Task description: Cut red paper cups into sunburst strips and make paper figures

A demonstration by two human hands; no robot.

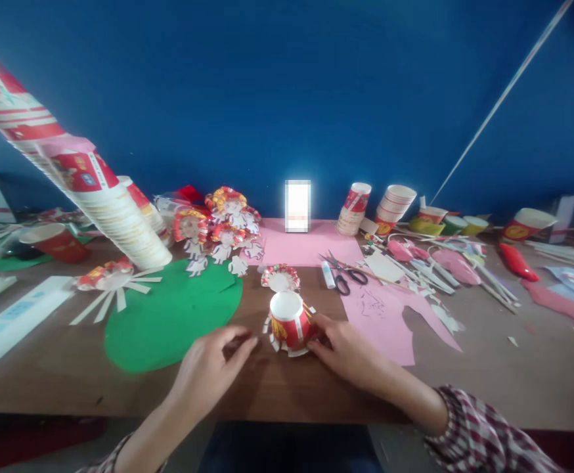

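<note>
In the middle of the table stands a red and white paper cup, with a ring of white paper tabs around its lower end. My right hand is at the cup's right side, its thumb and bent fingers against it. A thin yellow piece shows by those fingertips; its kind is unclear. To the cup's left, my left hand holds nothing, thumb and fingers curved and apart, a short gap from the cup. Just behind lies a round cut-cup piece with a patterned red rim.
Scissors and a glue stick lie behind right, beside pink paper. Green paper lies left. Tall stacked cups lean at left; more cup stacks stand at the back. Paper scraps cover the right.
</note>
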